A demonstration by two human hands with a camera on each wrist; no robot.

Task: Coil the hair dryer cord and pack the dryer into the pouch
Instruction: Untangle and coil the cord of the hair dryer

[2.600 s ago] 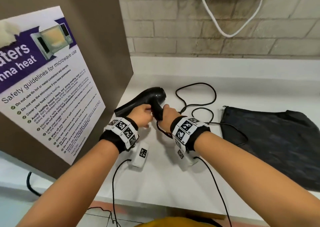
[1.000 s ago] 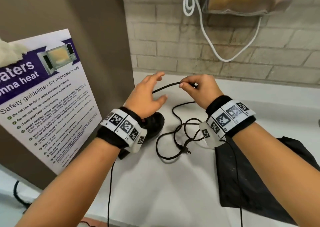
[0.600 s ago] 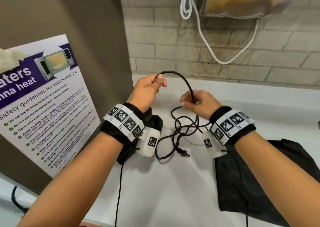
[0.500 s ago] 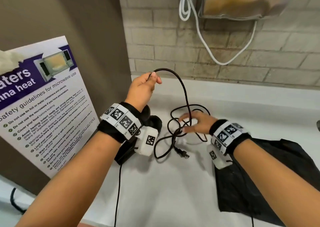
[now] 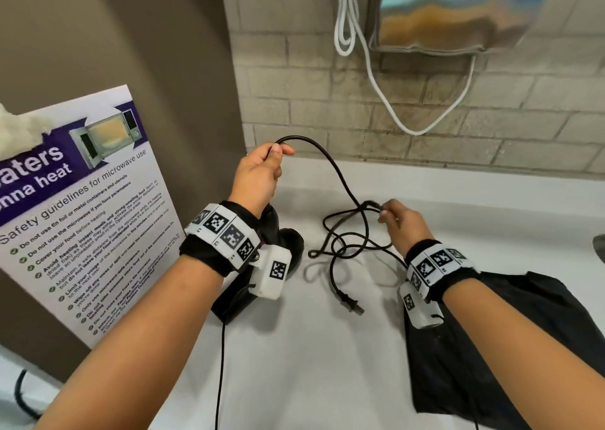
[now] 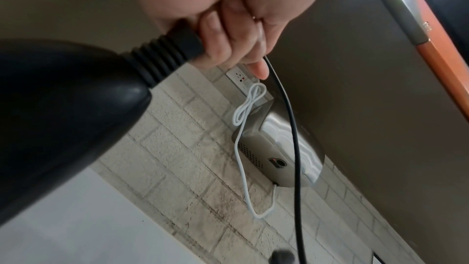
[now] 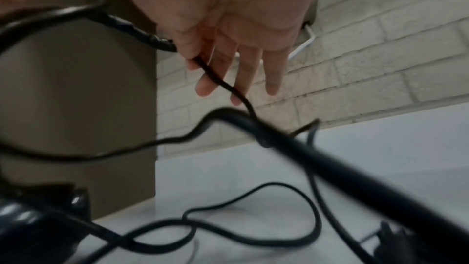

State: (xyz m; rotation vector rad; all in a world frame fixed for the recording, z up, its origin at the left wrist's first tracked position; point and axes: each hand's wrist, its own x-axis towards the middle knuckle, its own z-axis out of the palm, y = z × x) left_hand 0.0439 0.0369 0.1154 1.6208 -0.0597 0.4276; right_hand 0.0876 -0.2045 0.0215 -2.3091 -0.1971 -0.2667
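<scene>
Up at the left, left hand [image 5: 258,177] raised above the bench [image 5: 294,357], grip clamped on the black cord [image 5: 343,184] near the ribbed strain relief [image 6: 167,51] of the hair dryer [image 5: 284,249]. Lower and to the right, right hand [image 5: 404,223] with thumb and forefinger pinched on another stretch of cord, other fingers [image 7: 272,75] straight. Between the hands, cord arching, then lying in loose tangled loops on the bench, plug [image 5: 352,305] at the near end. Dryer lying on the bench under the left wrist. Black pouch [image 5: 510,347] flat at the right, under the right forearm.
</scene>
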